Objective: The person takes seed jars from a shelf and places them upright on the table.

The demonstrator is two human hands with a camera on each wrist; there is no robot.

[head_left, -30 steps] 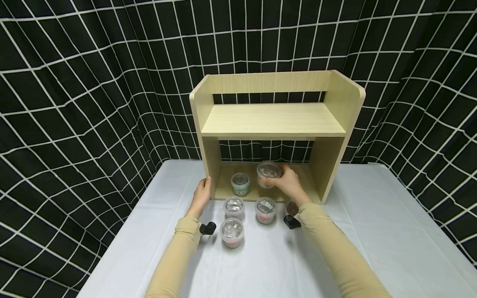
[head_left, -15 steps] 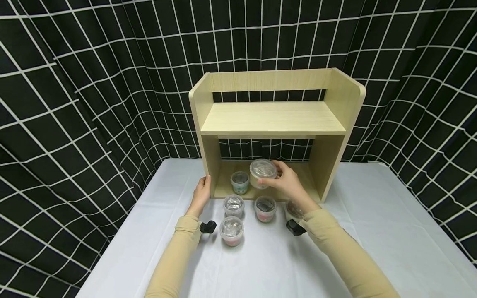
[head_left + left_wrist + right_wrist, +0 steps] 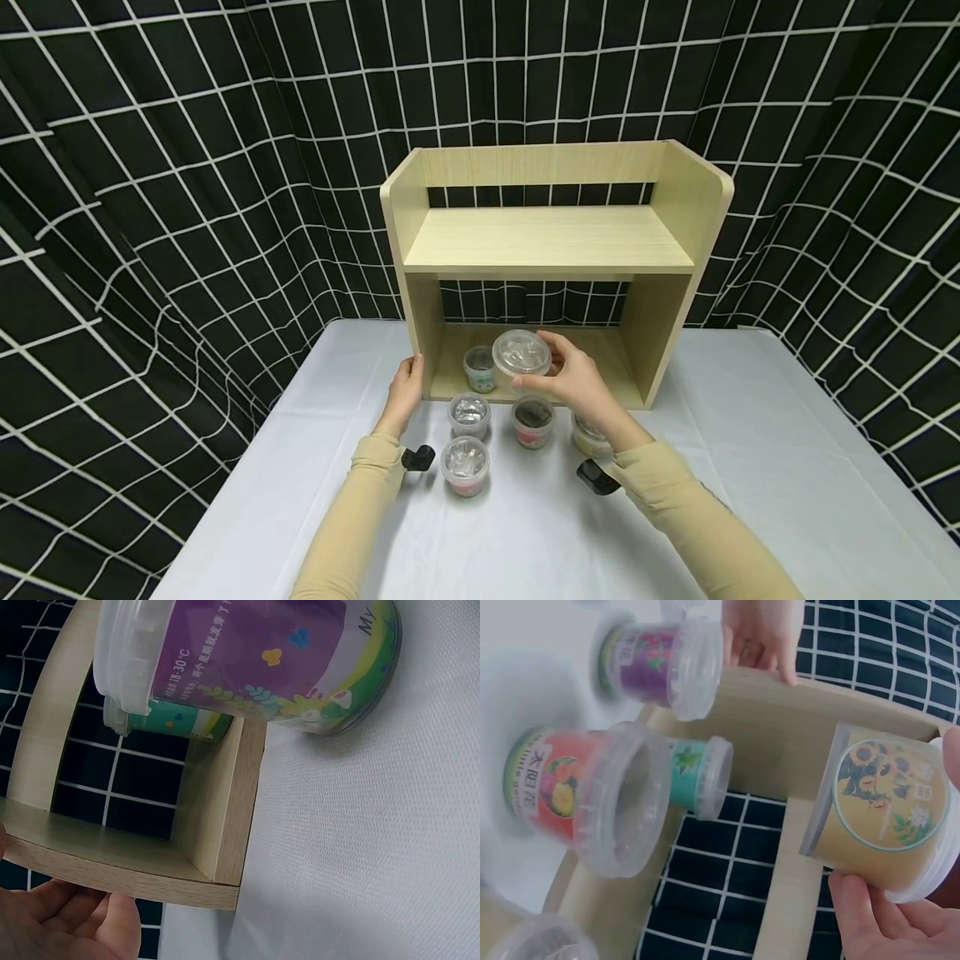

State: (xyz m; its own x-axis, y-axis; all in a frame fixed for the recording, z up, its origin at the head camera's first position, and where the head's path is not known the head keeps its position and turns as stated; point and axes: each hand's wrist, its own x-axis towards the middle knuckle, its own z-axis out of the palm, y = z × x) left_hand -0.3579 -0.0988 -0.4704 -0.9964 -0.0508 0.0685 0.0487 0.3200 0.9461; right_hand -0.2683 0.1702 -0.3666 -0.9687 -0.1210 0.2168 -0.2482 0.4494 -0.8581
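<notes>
My right hand [image 3: 573,379] grips a plastic tub with a clear lid [image 3: 522,352], raised and tilted in front of the lower compartment. In the right wrist view, this tub has a yellow sunflower label [image 3: 881,796], with fingers and thumb on opposite sides. My left hand [image 3: 403,396] holds the front edge of the wooden shelf's left side panel [image 3: 127,876], with its fingers along the outer face. Inside the lower compartment, just left of the gripped tub, stands a teal tub [image 3: 481,371], partly overlapped by that tub in the head view.
Several tubs stand on the white tablecloth before the shelf: a purple-labelled tub [image 3: 649,664], a red-labelled one [image 3: 533,423], a pinkish one [image 3: 465,468] in front, and another [image 3: 589,437] partly behind the right wrist. The upper shelf board [image 3: 547,237] spans above the right hand.
My right hand has carried the gripped tub left and toward me, tilting its lid into fuller view. The left hand has stayed on the side panel, and the other tubs have not moved.
</notes>
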